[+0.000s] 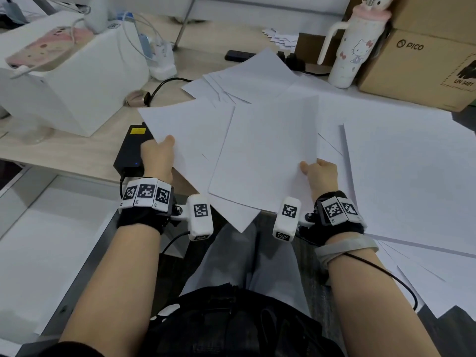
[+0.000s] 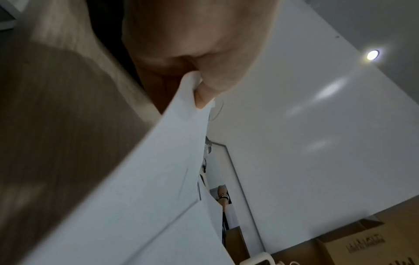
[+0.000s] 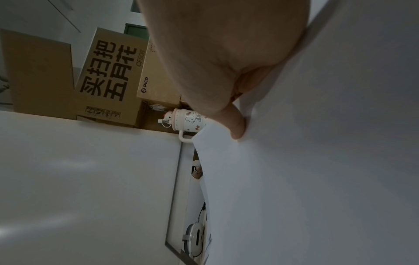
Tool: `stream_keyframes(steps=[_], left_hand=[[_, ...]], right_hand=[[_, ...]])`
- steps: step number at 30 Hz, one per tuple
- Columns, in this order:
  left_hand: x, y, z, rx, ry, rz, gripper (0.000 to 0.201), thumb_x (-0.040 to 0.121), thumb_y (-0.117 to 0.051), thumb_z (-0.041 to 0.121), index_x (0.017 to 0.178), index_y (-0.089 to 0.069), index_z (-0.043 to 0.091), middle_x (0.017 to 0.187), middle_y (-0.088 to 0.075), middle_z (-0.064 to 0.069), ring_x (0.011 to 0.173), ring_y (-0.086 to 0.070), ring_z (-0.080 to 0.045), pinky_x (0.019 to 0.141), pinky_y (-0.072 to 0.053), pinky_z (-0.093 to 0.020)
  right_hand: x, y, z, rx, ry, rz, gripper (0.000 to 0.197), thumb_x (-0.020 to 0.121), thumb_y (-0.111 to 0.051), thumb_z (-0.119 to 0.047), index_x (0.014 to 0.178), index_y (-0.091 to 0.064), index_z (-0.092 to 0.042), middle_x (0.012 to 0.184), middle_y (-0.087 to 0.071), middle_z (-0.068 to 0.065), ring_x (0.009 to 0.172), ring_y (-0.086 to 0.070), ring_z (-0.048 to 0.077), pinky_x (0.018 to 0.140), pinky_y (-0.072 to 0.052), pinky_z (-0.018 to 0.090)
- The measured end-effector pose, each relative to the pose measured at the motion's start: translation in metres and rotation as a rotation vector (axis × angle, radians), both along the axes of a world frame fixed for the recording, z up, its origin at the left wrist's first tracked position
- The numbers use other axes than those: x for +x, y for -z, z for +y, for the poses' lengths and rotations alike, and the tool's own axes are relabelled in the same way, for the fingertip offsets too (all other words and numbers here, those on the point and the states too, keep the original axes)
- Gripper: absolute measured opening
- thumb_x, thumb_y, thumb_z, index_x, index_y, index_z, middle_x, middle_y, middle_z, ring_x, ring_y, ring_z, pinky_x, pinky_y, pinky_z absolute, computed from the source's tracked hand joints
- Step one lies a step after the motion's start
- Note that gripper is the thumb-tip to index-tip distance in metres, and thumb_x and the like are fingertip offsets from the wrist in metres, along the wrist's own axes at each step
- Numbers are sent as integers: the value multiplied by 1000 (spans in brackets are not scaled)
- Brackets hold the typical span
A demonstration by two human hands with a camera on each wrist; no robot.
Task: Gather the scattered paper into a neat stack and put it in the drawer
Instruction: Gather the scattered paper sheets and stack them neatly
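White paper sheets lie scattered over the desk, several fanned at the right and more at the back. A loose bundle of sheets is lifted in front of me. My left hand grips its left edge, thumb on top. In the left wrist view the thumb pinches the paper. My right hand grips the bundle's right edge, and the thumb presses on the sheet. The fingers under the paper are hidden. An open drawer with a white inside is at the lower left.
A black power adapter lies beside my left hand. A white box with a phone on it stands at the left. A cartoon-cat bottle and cardboard boxes stand at the back right, a black power strip behind the papers.
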State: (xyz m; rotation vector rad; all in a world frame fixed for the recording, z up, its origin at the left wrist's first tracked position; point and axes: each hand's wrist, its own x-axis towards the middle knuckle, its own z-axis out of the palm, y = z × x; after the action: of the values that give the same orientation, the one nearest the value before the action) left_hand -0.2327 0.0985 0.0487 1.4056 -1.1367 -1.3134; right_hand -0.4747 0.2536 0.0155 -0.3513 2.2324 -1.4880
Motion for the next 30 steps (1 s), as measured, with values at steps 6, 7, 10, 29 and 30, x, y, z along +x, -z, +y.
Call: stream_keyframes(steps=[6,7,10,29,30], left_hand=[[9,2,7,75,140,0,30,92,-60,11,121,-58,2,111,-61,-6,101,-58,-20,89,-46,-32],[9,3,11,101,224,-47,31,89,-63,9,120,-59,3,112,-62,-7,103,-59,-22,92,-47,-35],[12,9,16,146,387,-175,29,85,-65,-1,112,-60,6,115,-63,-10,109,-59,-25,97,-46,-38],[6,-65,8,-609,-251,35,26,86,-52,10,106,-65,-1,99,-68,-1,93,-65,-14,87,-53,-25],[3,-73,9,-644,-256,85,25,87,-53,8,107,-64,-3,100,-67,-4,95,-65,-15,86,-53,-22]], right_hand=[[-5,9,-2,11,-14,-16,21,83,-56,-2,92,-59,16,79,-52,17,80,-37,16,68,-37,30],[-5,9,-2,6,-5,-5,28,84,-56,-2,102,-57,20,87,-47,3,78,-52,24,71,-41,31],[-6,12,-3,0,-10,15,32,84,-55,-1,107,-54,22,95,-62,33,76,-46,21,69,-37,29],[-10,19,-2,-20,-34,-11,34,76,-57,-6,93,-50,23,80,-44,5,72,-36,20,67,-29,31],[-10,18,-2,-25,-30,-21,33,78,-57,-5,94,-50,23,79,-44,5,71,-36,21,67,-30,31]])
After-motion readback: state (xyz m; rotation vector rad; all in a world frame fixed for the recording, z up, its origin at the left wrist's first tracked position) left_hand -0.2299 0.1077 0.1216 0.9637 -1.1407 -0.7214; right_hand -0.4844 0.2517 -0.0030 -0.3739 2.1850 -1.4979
